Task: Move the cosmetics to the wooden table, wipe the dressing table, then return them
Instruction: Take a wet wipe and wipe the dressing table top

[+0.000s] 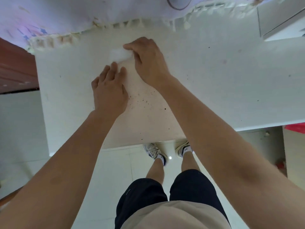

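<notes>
Nearest: a beige shirt hem and dark shorts (189,187), cut off at the lower edge. Below them, two sneakers (154,152) on pale floor tiles (115,171), toes hidden by the table's front edge.

Farther out, the white dressing table (214,80), long axis running left to right across the view, right end cut off by the frame. Dark specks (142,100) scattered on the top between the two forearms.

Left hand (109,90) laid flat on the top, fingers straight and a little apart, holding nothing, fingertips close to the wipe. Right hand (148,61) just beyond, fingers curled down, clamped on a white wipe (118,54). Wipe bunched on the tabletop, poking out leftward from under the fingers; blurred, so edges and long axis hard to tell.

Beyond the hands, a fringed cloth (66,19) with purple print along the far edge of the top. Far left, a brown wooden surface (14,66), partly hidden by the cloth. Far right, a white cabinet front (280,15) and, lower, something red (297,128), both cut off. At the very top, a round rim (179,3), only half in view.
</notes>
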Demonstrator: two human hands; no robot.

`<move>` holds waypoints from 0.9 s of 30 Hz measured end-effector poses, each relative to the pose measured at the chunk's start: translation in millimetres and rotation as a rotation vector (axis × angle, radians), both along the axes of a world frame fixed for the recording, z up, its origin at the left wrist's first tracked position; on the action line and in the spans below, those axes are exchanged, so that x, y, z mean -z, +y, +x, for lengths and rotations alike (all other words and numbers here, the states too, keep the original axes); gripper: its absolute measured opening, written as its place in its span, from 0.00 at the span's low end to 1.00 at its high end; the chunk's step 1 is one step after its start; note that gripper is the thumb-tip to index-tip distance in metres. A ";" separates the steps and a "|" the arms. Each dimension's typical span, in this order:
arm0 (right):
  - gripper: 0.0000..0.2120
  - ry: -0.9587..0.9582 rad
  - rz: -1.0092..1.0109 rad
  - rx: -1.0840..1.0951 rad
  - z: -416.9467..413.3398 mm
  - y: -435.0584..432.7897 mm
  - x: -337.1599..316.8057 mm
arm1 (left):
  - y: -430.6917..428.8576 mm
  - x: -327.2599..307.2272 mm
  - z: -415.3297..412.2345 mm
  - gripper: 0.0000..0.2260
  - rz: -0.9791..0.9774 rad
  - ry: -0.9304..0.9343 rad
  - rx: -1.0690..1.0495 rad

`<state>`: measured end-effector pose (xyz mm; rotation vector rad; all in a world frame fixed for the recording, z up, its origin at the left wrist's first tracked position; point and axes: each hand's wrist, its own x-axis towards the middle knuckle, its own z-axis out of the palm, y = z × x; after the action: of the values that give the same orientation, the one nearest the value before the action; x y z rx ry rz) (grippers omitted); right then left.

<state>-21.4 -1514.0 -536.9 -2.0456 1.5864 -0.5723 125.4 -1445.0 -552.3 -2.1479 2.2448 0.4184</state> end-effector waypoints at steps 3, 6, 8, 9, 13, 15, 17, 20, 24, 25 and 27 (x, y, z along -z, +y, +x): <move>0.17 -0.104 -0.155 0.415 -84.9 18.0 -5.2 | 1.3 1.9 0.7 0.25 0.013 0.003 -0.001; 0.20 0.036 -0.082 0.948 -192.6 34.1 -4.3 | 3.4 4.4 0.7 0.26 0.023 0.007 0.004; 0.24 0.133 0.054 1.250 -241.8 39.1 0.0 | 3.5 6.4 1.6 0.26 0.006 0.006 0.008; 0.23 0.194 0.127 1.336 -251.8 38.1 4.6 | 3.5 7.4 2.2 0.26 -0.004 0.009 0.009; 0.17 0.200 0.172 1.147 -191.2 22.1 13.4 | 0.7 7.0 0.6 0.23 -0.018 0.042 -0.027; 0.17 0.094 0.136 0.796 -133.0 19.9 16.5 | -1.1 3.0 -0.9 0.22 -0.035 0.082 -0.068; 0.18 0.076 0.166 0.380 -72.0 28.7 8.0 | -1.0 -2.3 0.4 0.20 -0.078 0.165 -0.136; 0.20 -0.069 0.146 0.010 -36.7 42.8 -9.0 | 10.2 -11.4 3.2 0.19 -0.161 0.334 -0.350; 0.19 -0.205 -0.057 0.254 -122.0 53.3 -15.9 | 52.1 -16.4 4.0 0.19 -0.268 0.227 -0.430; 0.20 -0.163 -0.069 0.423 -155.2 55.5 -12.6 | 62.4 -16.1 4.1 0.19 -0.272 0.191 -0.433; 0.23 -0.015 -0.027 0.761 -217.4 61.3 -1.5 | 79.4 -12.1 1.9 0.18 -0.237 0.133 -0.470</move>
<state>-238.9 -1452.7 -535.4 -1.3880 2.3442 -0.8595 127.3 -1365.7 -540.2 -2.8584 1.9103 0.3160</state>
